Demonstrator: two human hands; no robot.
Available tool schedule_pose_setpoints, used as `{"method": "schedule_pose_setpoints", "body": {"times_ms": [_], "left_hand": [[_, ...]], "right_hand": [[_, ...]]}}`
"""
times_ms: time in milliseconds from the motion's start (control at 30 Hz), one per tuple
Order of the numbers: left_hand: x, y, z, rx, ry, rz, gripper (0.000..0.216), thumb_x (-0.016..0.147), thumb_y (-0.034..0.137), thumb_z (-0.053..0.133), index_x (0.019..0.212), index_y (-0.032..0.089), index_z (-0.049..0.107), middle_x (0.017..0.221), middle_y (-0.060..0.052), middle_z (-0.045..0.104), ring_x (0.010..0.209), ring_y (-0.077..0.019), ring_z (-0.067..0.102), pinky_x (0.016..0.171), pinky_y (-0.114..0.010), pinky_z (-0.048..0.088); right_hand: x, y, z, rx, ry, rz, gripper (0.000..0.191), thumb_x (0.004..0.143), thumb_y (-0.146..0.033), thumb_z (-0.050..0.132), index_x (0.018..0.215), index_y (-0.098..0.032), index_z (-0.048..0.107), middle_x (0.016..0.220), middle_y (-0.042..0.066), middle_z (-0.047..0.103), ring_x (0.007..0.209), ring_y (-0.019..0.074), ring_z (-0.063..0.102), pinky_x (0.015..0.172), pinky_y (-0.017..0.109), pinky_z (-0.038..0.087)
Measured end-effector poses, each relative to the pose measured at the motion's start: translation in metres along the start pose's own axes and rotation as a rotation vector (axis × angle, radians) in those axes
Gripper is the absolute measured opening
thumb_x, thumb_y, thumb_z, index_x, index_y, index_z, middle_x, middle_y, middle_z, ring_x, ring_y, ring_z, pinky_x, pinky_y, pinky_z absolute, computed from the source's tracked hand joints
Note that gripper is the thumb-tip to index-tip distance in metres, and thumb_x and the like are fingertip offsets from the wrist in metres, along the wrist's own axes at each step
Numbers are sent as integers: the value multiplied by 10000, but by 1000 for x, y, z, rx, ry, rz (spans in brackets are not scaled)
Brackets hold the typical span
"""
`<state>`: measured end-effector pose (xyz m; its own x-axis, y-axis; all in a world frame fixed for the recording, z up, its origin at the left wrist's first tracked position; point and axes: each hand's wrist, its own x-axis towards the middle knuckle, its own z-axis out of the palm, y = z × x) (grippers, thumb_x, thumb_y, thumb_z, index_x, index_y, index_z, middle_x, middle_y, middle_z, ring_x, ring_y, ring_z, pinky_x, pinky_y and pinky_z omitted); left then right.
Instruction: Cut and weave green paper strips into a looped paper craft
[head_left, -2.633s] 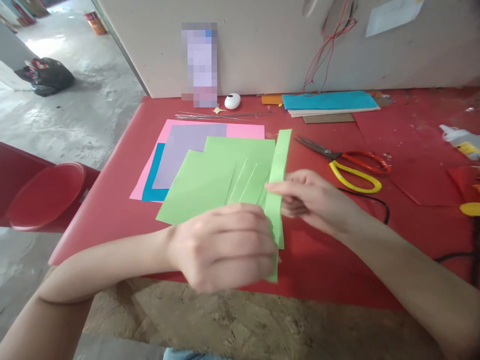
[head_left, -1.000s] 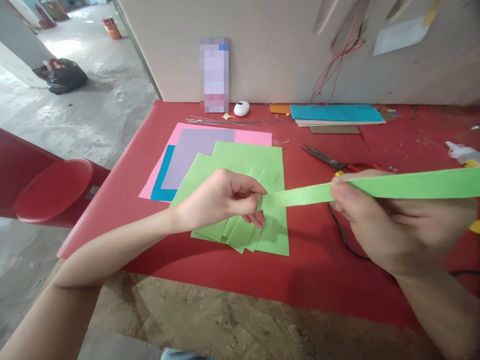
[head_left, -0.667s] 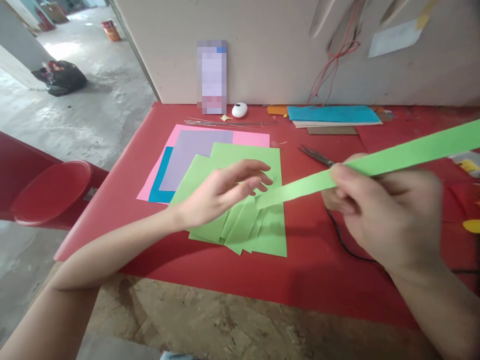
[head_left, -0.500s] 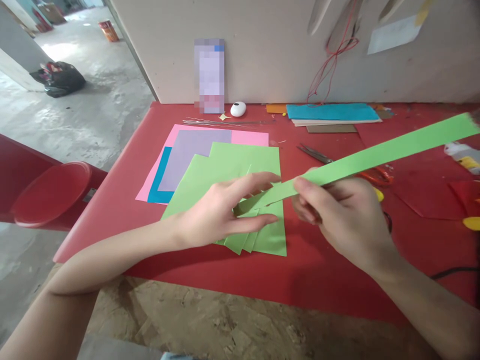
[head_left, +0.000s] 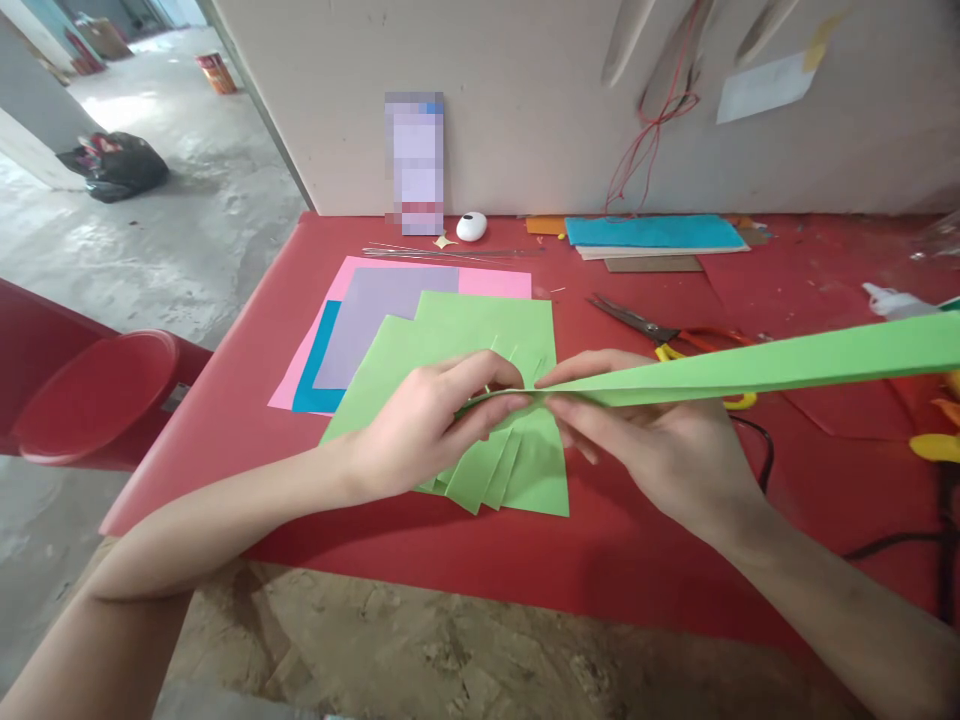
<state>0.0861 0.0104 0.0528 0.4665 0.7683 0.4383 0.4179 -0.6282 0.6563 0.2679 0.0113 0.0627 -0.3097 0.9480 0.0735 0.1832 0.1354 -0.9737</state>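
Note:
A long green paper strip (head_left: pixel 750 368) stretches from the middle of the view out past the right edge, held above the red table (head_left: pixel 645 540). My left hand (head_left: pixel 427 420) pinches its near end. Right beside it, my right hand (head_left: pixel 645 430) pinches the strip too, thumb on top. Both hands hover over a pile of green paper sheets (head_left: pixel 450 340) with several cut strips fanned at its front.
Pink, lilac and blue sheets (head_left: pixel 352 320) lie under the green pile. Scissors with red and yellow handles (head_left: pixel 675 335) lie to the right, over a black cable (head_left: pixel 757 440). Blue and brown sheets (head_left: pixel 652 235), thin wires and a white oval object (head_left: pixel 471 227) sit by the wall. A red stool (head_left: pixel 90 395) stands left.
My left hand let go of the strip's end, opened, then pinched it again. My right hand slid leftward along the strip to meet the left hand. The strip turned nearly edge-on.

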Motion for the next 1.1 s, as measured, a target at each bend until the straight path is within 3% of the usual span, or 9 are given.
{"method": "schedule_pose_setpoints", "body": {"times_ms": [167,333,600,667,767,833,900,1000,1100], "left_hand": [[1,1,-4,-84,-20,-86,235,913,240,439,690,171,459,587,47,488,480,-45,423,449,-161,341],[3,0,-6,-142,-36,-134,220,853,291,550,692,170,460,584,47,475,486,-55,415,445,-180,330],[8,-2,-18,-28,-82,15,321,805,366,612,620,170,438,541,64,397,467,-49,333,419,-187,297],[9,-7,-23,90,-36,36,290,857,366,540,657,164,483,576,40,476,497,-58,415,453,-190,351],[10,-16,-30,306,220,126,273,951,270,343,807,166,550,630,16,556,565,-75,521,547,-208,439],[9,-17,-30,399,383,237,280,960,176,262,991,191,540,671,18,569,621,-81,565,616,-223,485],[6,-12,-25,482,430,362,295,942,123,278,1124,205,494,813,-18,605,796,-106,612,729,-261,517],[0,1,-13,624,267,516,261,911,118,367,1107,160,535,1038,-81,633,1053,-179,584,926,-360,480],[-6,10,-3,675,141,510,230,908,189,444,1099,136,562,1104,-77,659,1068,-192,598,992,-395,440]], "right_hand": [[2,4,-8,176,7,16,284,810,-344,586,569,-196,559,513,-11,524,465,102,498,380,236,361],[9,-1,-18,330,141,-21,317,751,-300,660,501,-199,493,499,-32,432,420,95,477,349,247,322],[14,-4,-32,444,220,69,267,730,-288,662,533,-219,497,533,-25,450,438,108,483,336,255,345],[14,-5,-31,418,253,34,268,737,-238,651,528,-208,487,540,-31,442,430,99,482,331,248,336],[12,-2,-23,321,295,-34,270,763,-261,643,548,-207,488,489,-48,423,393,99,486,327,245,322],[9,2,-12,219,257,-23,313,779,-371,629,549,-204,497,445,-44,444,380,102,482,338,248,326],[5,7,-1,117,154,54,429,800,-480,567,494,-192,485,421,-17,474,378,91,458,364,247,339],[-2,10,13,72,-22,147,517,816,-542,498,445,-184,461,433,3,492,390,77,444,386,229,357],[-8,7,19,202,-128,127,403,823,-493,513,560,-188,512,531,-11,518,459,83,500,423,207,414]]}}
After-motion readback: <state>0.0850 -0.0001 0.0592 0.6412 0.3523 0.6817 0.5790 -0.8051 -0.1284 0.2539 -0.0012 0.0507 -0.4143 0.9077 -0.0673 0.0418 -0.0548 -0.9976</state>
